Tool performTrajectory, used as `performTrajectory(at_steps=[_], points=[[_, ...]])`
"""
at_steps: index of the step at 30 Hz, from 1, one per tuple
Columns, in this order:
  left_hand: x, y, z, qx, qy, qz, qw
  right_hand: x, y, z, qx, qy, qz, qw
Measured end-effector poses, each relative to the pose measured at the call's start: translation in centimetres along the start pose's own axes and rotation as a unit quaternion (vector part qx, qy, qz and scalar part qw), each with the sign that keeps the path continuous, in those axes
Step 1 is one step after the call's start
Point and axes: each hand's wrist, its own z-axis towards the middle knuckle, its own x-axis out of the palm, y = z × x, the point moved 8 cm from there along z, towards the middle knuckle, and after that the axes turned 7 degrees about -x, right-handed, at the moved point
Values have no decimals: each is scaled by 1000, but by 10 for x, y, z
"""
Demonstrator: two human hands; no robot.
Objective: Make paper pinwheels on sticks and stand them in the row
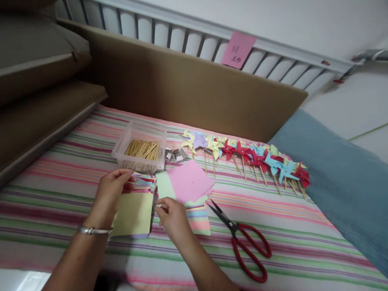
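My left hand [114, 187] is bent over the upper left of a yellow paper stack [134, 212], its fingers closed beside small multicoloured paper pieces [144, 182]. Whether those pieces are in its grip is unclear. Just right of the yellow stack, my right hand [173, 215] has thumb and fingers drawn together; anything between them is too small to make out. Pink square sheets [191, 180] lie on a second stack of coloured paper [199, 216] by this hand. Red-handled scissors [238, 238] rest on the cloth to the right, blades apart.
A clear plastic box [117, 151] of short wooden sticks [142, 150] stands behind my hands, with small silvery pieces [177, 155] beside it. Paper pinwheels [242, 152] on sticks line the back right. Cardboard [185, 86] walls off the rear of the striped cloth [68, 202].
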Motion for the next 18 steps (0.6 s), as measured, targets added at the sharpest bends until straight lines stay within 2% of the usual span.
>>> performTrajectory(at_steps=[4, 7, 18], points=[[3, 10, 1, -22, 49, 134, 990, 16, -10, 1, 52, 17, 26, 998], [3, 15, 2, -29, 66, 187, 980, 22, -13, 1, 64, 25, 26, 997], [-2, 23, 11, -26, 69, 219, 973, 23, -10, 0, 97, 34, 51, 993]])
